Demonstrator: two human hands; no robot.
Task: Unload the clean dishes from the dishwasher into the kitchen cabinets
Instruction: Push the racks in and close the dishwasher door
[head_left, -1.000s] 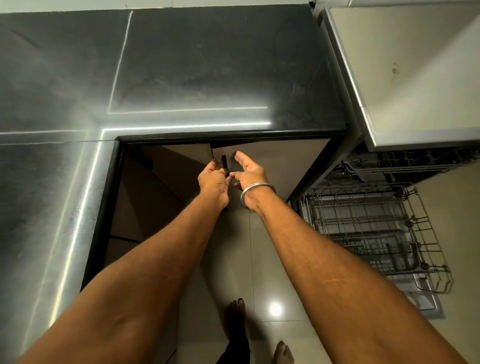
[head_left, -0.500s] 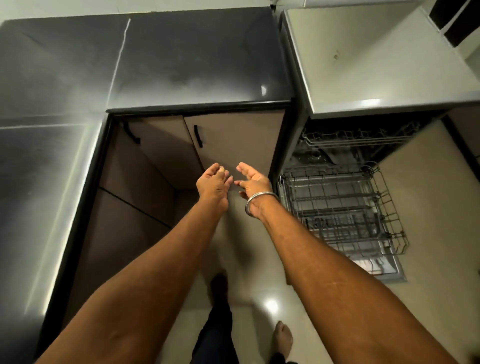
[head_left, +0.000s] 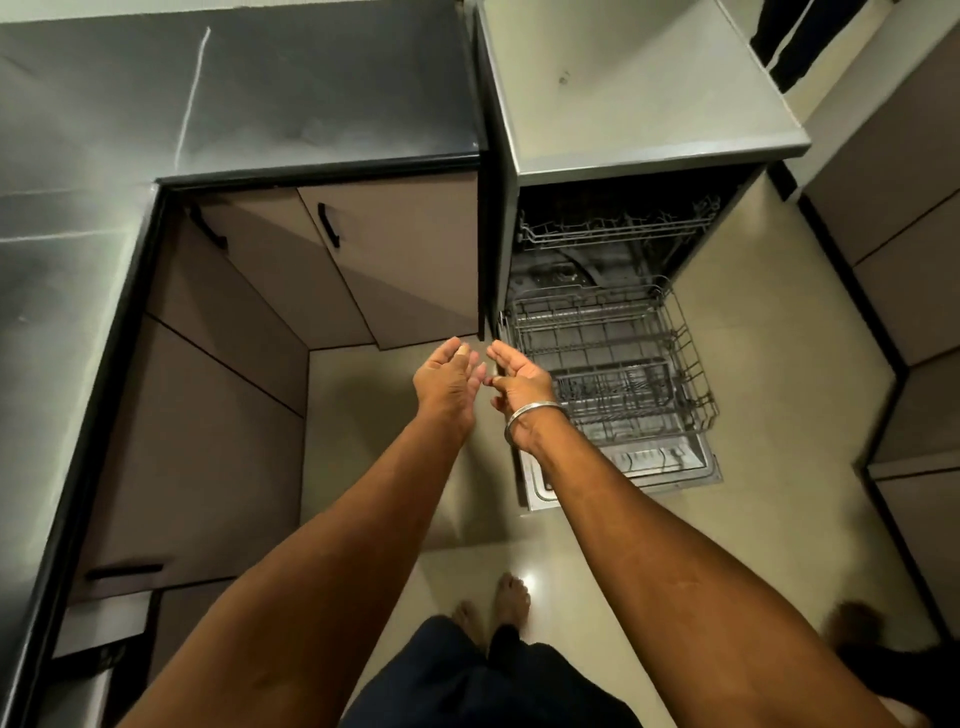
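Left hand (head_left: 447, 382) and right hand (head_left: 522, 376) hang relaxed, holding nothing. In the dishwasher (head_left: 623, 104), the lower rack (head_left: 597, 332) (pulled out) and upper rack (head_left: 613, 228) show no dishes. The cabinet doors (head_left: 410, 275) are closed, so unloading seems finished.

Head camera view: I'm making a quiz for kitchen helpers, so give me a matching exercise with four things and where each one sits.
1 lower rack
2 upper rack
3 bracelet
4 black handle

A on a shut cabinet door
B pulled out over the open door of the dishwasher
C at the wrist of the right hand
D inside the dishwasher

Pairs: 1-B, 2-D, 3-C, 4-A
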